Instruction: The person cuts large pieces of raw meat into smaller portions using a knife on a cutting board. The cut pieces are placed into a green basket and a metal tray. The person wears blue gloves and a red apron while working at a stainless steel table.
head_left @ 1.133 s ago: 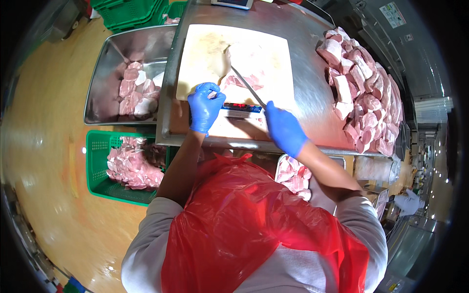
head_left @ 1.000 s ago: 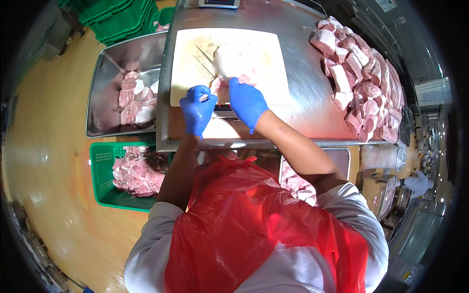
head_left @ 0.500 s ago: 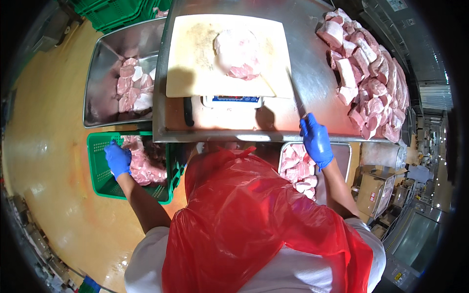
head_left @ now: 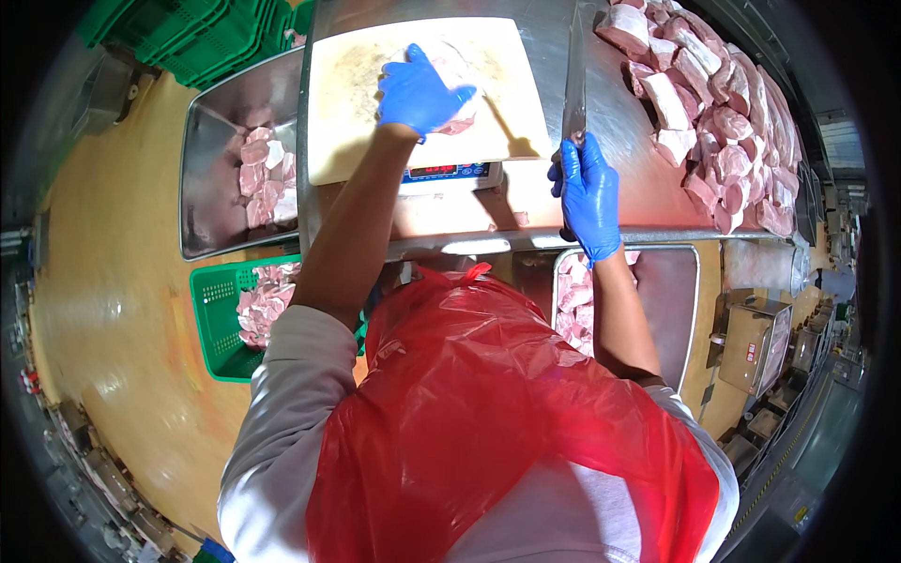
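Observation:
My left hand [head_left: 419, 92], in a blue glove, lies with fingers spread over a piece of raw pork [head_left: 459, 125] and covers much of it. The pork rests on a pale cutting board [head_left: 349, 89], which sits on top of a scale [head_left: 452, 174] with a lit display. To the right of the board, my right hand [head_left: 591, 199], also gloved in blue, is wrapped round the handle of a long knife [head_left: 575, 80]. Its blade points away from me over the steel table [head_left: 535, 214], apart from the meat.
A large heap of pork pieces [head_left: 737, 141] covers the table's right side. A steel tub [head_left: 208, 150] and a green basket [head_left: 214, 324], both holding meat, stand at left. Another steel tub [head_left: 668, 314] with meat sits below my right forearm. Green crates [head_left: 202, 42] are stacked far left.
My left hand has moved from the green basket up onto the pork on the board. The right hand has risen slightly with the knife, whose blade now points straighter ahead.

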A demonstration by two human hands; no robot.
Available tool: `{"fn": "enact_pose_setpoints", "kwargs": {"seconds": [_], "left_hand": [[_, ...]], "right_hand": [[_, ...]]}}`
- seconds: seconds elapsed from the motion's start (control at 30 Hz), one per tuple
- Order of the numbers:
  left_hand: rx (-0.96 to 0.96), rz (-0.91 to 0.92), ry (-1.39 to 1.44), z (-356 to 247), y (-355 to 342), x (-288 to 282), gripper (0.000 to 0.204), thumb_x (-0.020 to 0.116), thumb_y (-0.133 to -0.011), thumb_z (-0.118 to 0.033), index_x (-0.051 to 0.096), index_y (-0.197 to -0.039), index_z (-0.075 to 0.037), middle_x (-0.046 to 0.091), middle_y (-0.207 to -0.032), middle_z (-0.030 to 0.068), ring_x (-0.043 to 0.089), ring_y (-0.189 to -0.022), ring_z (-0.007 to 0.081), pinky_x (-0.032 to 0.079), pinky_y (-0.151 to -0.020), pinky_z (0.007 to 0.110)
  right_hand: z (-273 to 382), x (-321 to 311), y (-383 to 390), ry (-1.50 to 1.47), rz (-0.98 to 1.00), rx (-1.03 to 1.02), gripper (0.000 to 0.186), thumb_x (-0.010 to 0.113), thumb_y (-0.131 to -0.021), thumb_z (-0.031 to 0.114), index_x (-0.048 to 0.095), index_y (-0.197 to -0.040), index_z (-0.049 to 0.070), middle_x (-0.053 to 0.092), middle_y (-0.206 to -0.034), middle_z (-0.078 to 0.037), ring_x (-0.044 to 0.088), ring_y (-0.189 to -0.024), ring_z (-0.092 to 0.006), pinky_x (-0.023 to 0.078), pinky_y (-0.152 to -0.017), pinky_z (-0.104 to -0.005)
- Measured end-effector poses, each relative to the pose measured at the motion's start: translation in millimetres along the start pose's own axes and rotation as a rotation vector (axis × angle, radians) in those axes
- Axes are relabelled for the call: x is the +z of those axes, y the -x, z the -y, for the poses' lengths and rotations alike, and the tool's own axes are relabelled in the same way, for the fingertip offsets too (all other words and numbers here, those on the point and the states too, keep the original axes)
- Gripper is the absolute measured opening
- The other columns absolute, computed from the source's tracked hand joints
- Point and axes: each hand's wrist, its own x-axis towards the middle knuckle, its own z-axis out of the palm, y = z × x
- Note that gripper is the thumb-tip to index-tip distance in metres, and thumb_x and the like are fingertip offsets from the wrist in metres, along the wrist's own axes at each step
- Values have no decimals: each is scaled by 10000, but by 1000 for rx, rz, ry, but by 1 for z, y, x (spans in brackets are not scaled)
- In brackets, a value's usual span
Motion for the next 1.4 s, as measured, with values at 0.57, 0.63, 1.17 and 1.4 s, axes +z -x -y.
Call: {"fn": "enact_pose_setpoints", "kwargs": {"seconds": [0.57,0.63,1.17,1.4], "left_hand": [[182,-155,1224,73,128,29,431,564,-847,4,591,-1273,-60,625,-1248,199,645,-1112,349,513,-957,440],[498,-435,643,91,148,25,303,547,-809,66,697,-1055,-25,677,-1145,194,651,-1078,343,531,-914,415],[51,-621,575,111,135,-12,173,595,-870,12,694,-1006,-26,693,-984,165,688,-828,318,544,-740,379],[-82,-484,881,68,56,28,279,774,-774,-63,654,-1007,34,667,-788,110,642,-685,170,531,-624,309]], "right_hand": [[-4,69,-22,500,329,-160,227,492,-1035,272,534,-1047,48,661,-786,-261,643,-729,-478,498,-657,-566],[12,90,-35,541,387,-187,222,492,-1030,259,526,-1055,41,668,-800,-258,651,-746,-472,502,-674,-563],[-10,11,20,959,683,-180,175,524,-997,164,475,-1093,26,671,-805,-263,657,-738,-460,503,-639,-561],[14,54,-5,537,415,-441,204,511,-986,140,468,-1092,-28,654,-799,-286,647,-734,-469,476,-628,-573]]}}
